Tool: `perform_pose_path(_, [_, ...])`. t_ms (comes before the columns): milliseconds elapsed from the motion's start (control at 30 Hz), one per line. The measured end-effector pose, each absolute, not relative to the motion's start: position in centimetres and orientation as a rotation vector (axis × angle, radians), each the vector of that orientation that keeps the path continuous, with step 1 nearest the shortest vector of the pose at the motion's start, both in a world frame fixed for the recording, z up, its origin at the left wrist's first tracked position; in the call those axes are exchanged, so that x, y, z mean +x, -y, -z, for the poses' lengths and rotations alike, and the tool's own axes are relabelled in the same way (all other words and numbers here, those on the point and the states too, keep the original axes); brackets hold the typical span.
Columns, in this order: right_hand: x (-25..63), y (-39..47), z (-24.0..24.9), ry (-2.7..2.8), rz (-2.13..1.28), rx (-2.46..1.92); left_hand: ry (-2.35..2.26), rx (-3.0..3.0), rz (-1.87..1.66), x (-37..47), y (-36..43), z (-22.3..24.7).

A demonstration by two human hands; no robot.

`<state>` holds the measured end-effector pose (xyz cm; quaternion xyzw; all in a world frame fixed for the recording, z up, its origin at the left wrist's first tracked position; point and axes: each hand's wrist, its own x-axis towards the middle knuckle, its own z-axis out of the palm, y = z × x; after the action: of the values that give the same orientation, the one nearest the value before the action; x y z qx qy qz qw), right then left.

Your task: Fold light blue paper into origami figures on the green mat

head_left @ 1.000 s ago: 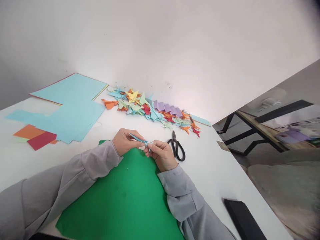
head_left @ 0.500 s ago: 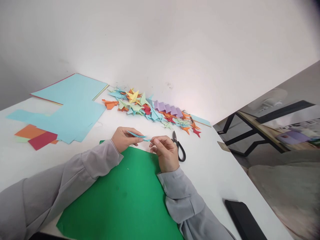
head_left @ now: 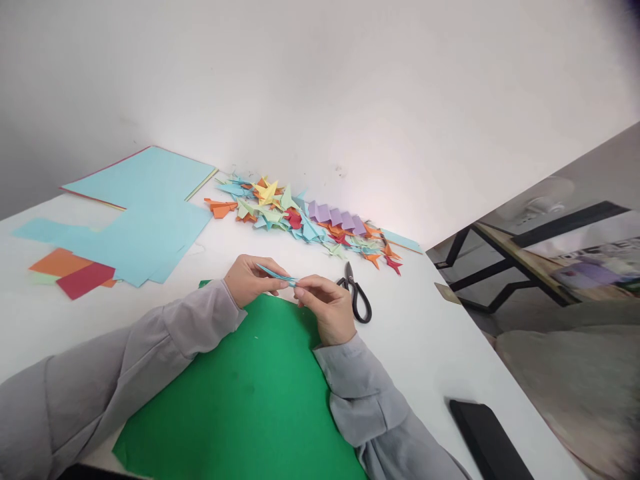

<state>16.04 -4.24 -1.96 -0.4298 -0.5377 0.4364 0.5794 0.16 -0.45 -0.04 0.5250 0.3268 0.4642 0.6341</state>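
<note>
A narrow folded piece of blue paper [head_left: 274, 273] is held in the air between my two hands, over the far edge of a green sheet [head_left: 235, 393]. My left hand [head_left: 250, 280] pinches its body between thumb and fingers. At its right end, my right hand [head_left: 327, 308] closes thumb and fingertips on the paper's tip, which they partly hide. Black-handled scissors [head_left: 361, 303] lie on the table just right of my right hand.
Along the wall lies a heap of small folded paper shapes [head_left: 267, 193] in many colours, with a pleated purple piece [head_left: 335, 217]. Blue sheets [head_left: 145, 233] and orange and red pieces [head_left: 86, 280] spread at left. A black flat object [head_left: 490, 437] rests near the right edge.
My right hand has shifted slightly left and its fingertips have closed on the end of the blue paper. The left hand has barely moved, and the paper is tilted a little more.
</note>
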Motion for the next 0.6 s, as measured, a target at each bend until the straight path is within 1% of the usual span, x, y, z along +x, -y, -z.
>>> perform_pose_path(300, [15.83, 4.37, 2.03, 1.345, -0.857, -1.040, -0.710, 1.170, -1.080, 0.27, 0.52, 0.05])
perform_pose_path(600, [15.73, 4.35, 2.16, 1.288, -0.880, -1.103, -0.705, 1.196, -1.086, 0.19, 0.58, 0.06])
